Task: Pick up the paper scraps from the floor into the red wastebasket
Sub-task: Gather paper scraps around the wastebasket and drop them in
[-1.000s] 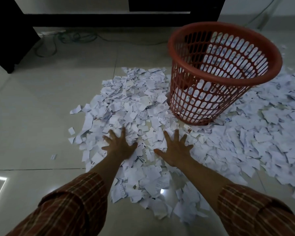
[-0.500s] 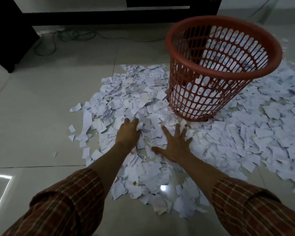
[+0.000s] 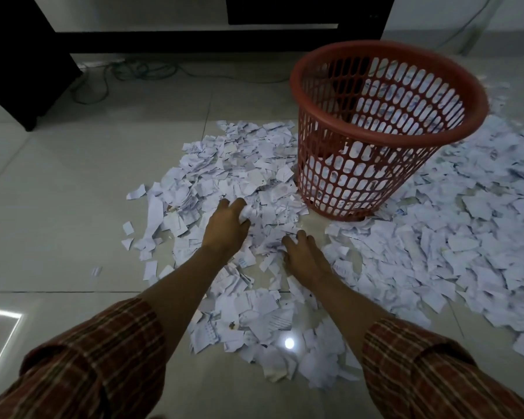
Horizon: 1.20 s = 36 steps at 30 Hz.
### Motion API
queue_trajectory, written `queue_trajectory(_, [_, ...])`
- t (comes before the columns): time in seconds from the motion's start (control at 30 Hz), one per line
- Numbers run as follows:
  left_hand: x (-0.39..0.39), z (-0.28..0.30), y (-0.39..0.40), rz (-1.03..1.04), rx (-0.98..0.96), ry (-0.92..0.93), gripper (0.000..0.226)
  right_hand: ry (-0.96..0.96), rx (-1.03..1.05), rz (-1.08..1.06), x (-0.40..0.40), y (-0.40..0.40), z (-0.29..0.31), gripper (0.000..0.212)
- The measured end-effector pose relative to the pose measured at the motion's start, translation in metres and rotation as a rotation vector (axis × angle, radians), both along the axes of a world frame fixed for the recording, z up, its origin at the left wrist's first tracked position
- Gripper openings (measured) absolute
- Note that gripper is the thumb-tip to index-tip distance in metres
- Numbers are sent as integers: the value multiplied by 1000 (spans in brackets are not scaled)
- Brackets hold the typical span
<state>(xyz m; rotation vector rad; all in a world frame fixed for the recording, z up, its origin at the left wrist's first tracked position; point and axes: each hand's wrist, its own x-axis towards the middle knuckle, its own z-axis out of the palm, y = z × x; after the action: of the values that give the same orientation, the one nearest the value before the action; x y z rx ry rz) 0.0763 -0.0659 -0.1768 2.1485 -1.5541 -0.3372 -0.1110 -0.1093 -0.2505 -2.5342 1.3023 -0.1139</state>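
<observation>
Head view, looking down at a tiled floor w/ a person's two bare forearms reaching fwd, plaid sleeves pushed up. Left hand lies on the scraps, fingers curled narrow round a small bunch of paper, so its grip looks closed on scraps. Right hand is just beside it, palm down, fingers bent into the pile; can't tell if that grip has hold of anything yet. Both hands sit in front of the basket, near its base but apart from it.

Progress: early, by my guess. The red mesh basket stands upright among the scraps; a few white bits show through the holes low down, but some of those may be paper behind it. Inside looks mostly empty. Nearly all the paper is on the floor: a dense patch left of the basket, a wider spread to its right running off the edge, and a looser patch close to the person.

Around: dark furniture at back left, green cables along the wall behind. A bright light reflection glints on the tile. Nothing blocks the way to the basket; the rim is high, so handfuls must be lifted over it.
</observation>
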Motion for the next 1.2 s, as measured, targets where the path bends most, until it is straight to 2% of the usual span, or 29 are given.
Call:
queue_trajectory(0.17, [-1, 27, -14, 1, -97, 34, 18, -209, -24, 18, 2, -10, 31, 27])
queue_trajectory(0.4, [6, 82, -41, 35, -253, 24, 19, -499, -302, 23, 33, -25, 109, 14])
queue_trajectory(0.5, [9, 107, -53, 16, -334, 8, 18, -602, -353, 25, 41, -28, 137, 23])
queue_trajectory(0.73, [22, 154, -67, 42, -528, 17, 16, -817, -452, -16, 42, -39, 206, 20])
queue_trajectory(1.0, [-1, 176, -78, -25, -595, -8, 19, -985, -585, -204, 15, -77, 267, 17])
queue_trajectory(1.2, [-31, 200, -97, -89, -659, 16, 14, -1042, -561, -410, -18, -113, 282, 14])
